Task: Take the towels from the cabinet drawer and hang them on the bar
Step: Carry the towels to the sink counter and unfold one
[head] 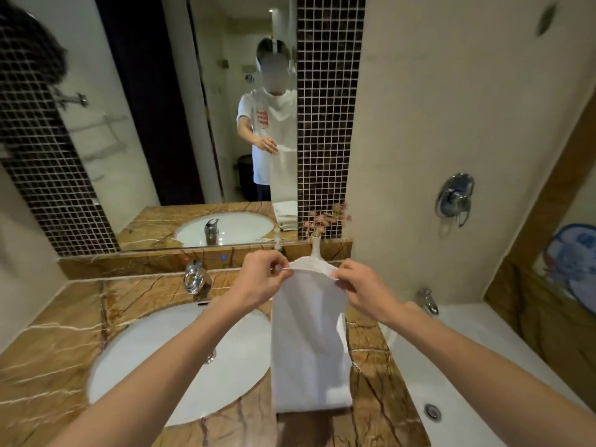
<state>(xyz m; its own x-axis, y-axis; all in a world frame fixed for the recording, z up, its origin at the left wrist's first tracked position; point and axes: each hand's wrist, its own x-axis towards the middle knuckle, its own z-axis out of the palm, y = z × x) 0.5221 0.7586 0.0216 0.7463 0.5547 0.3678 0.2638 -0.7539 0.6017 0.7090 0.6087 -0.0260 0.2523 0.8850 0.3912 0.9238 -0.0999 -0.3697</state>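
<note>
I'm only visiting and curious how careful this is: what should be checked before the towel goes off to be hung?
1. Left hand pinches the towel by its top edge: ok.
2. Right hand pinches the same edge: ok.
3. The towel hangs straight, not bunched: ok.
4. Lower end lifted off the counter: cannot tell.
5. Vase behind the towel stands upright: ok.
6. Bar within reach: cannot tell; none plainly shows.

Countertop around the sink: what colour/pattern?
Countertop: brown-orange marble look with pale and dark veins. Shows best in the head view, the only one.
</note>
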